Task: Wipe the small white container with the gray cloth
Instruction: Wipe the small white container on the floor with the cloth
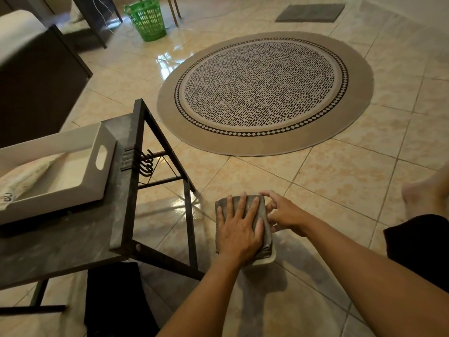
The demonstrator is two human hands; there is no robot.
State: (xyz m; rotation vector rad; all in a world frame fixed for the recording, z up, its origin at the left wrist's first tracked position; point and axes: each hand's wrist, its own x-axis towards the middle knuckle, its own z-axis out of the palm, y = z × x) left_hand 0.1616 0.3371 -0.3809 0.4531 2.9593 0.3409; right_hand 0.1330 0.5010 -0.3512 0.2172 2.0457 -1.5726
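1. A person's left hand (239,227) lies flat, fingers spread, pressing a folded gray cloth (263,242) down onto a small white container (267,260); only the container's near right corner shows under the cloth.
2. The right hand (283,211) touches the cloth's right edge, fingers curled; whether it grips the container cannot be told.
3. Container and cloth appear held above the tiled floor (340,171), just right of a dark side table (73,234).
4. A white tray (97,139) sits on the tabletop's far left part.
5. A round patterned rug (264,91) lies beyond.
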